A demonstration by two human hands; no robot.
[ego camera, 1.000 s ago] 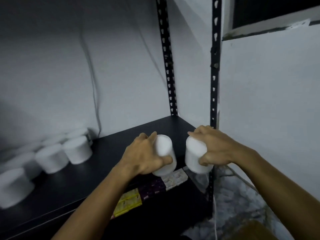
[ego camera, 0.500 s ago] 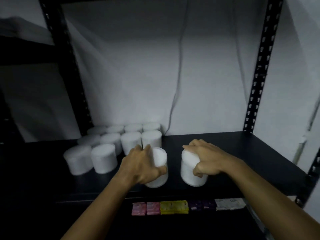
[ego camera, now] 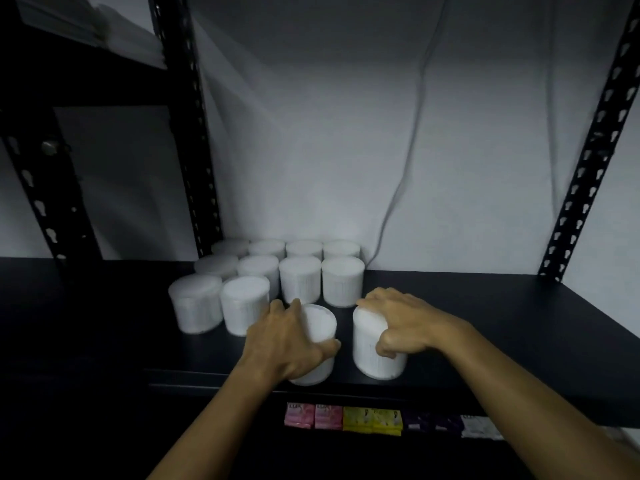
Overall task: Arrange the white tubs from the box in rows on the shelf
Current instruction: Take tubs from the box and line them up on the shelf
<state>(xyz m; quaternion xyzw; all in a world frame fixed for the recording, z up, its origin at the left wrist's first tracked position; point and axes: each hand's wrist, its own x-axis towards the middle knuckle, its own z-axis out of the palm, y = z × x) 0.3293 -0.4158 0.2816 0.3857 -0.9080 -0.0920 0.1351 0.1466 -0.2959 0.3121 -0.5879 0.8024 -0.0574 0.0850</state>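
White tubs (ego camera: 301,282), faint vertical ribbing on sides. Shelf board (ego camera: 485,317) black; uprights (ego camera: 585,168) black, punched with keyhole slots. Wall (ego camera: 346,133) pale grey-white; cable (ego camera: 408,161) grey. Below, soap packets (ego camera: 377,420) run pink, yellow, dark purple, white.

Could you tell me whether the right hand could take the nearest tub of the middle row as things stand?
Probably not yet: the right hand already grips a tub. That middle-row tub stands just beyond it with nothing between them.
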